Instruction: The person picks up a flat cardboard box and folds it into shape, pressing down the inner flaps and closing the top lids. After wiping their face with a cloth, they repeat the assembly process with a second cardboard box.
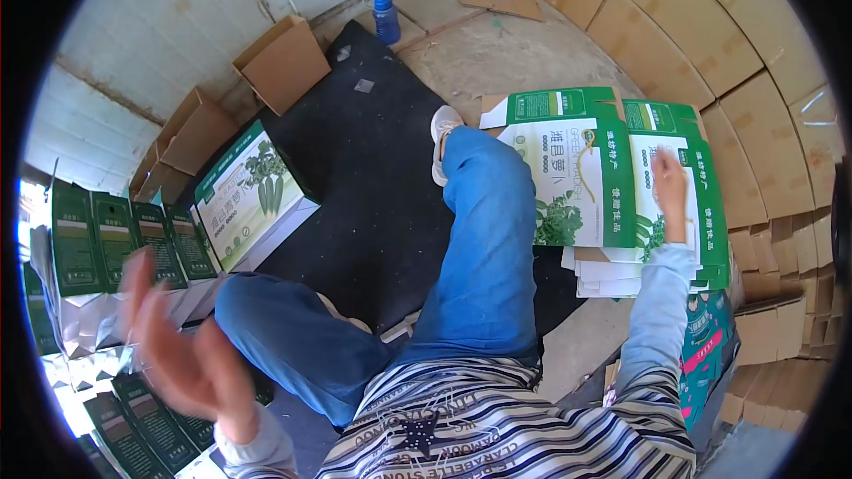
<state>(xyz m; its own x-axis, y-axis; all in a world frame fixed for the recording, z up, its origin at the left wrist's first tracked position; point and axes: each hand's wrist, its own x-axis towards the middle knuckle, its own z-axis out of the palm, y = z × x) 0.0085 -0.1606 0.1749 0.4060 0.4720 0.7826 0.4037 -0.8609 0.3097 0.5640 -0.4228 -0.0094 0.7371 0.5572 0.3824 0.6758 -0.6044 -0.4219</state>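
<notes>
My left hand is raised at the lower left, beside the rows of green and white boxes, its fingers apart and blurred by motion. Nothing shows in it. My right hand is over the right-hand stack of flat green and white cartons, its fingers curled together; whatever they hold, if anything, is hidden. Left of it lies another printed flat carton with a yellow cord across its face. A made-up radish gift box stands on the black mat in front of my left knee.
Green and white boxes stand in rows at the left. Open brown cartons and a blue bottle are along the wall. Brown cardboard boxes are piled up on the right. My legs span the black mat.
</notes>
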